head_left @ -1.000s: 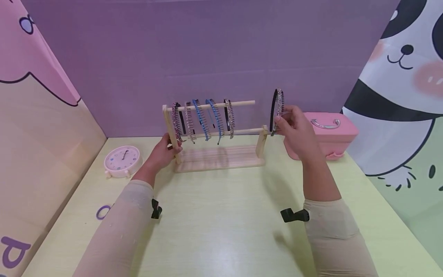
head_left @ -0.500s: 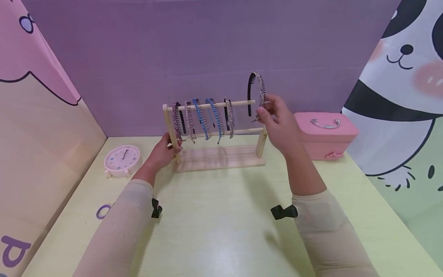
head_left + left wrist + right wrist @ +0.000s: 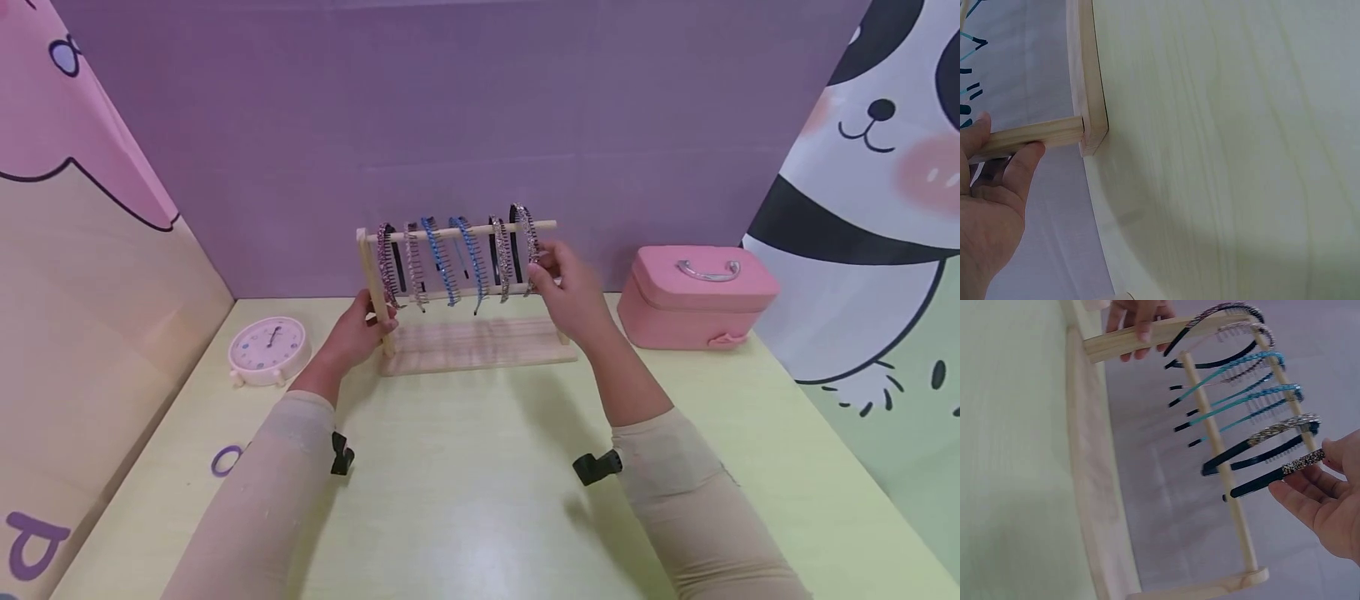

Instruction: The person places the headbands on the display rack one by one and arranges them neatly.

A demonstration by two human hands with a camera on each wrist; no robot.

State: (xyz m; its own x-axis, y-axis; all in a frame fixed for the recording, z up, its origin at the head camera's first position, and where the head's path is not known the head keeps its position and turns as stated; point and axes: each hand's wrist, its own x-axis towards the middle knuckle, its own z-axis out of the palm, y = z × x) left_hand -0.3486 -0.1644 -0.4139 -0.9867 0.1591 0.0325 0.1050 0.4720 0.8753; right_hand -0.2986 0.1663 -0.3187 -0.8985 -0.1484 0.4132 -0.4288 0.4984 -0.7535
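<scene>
A wooden rack (image 3: 480,346) stands at the back of the table, with several rhinestone headbands over its top bar. My left hand (image 3: 358,330) grips its left upright (image 3: 1054,132), thumb and fingers on opposite sides. In my right hand (image 3: 572,292) a black headband (image 3: 1260,483) with silvery stones is pinched by one side; its arch loops over the bar near the free right end. Just left of it hangs a similar silvery headband (image 3: 1279,430). Farther left come a blue headband (image 3: 470,254), another blue headband (image 3: 438,258), a pale pink one (image 3: 412,262) and a purplish-pink one (image 3: 386,262).
Right of the rack sits a pink case (image 3: 697,296) with a metal handle. A round pink clock (image 3: 268,350) lies left of my left hand. Nearer the front left, a purple ring (image 3: 225,460) lies partly behind my sleeve. A purple cloth backdrop (image 3: 465,108) hangs behind.
My right hand has carried the silvery headband left from beside the pink case, raised it past the bar's free end and brought it down over the bar. The left hand stays on the upright.
</scene>
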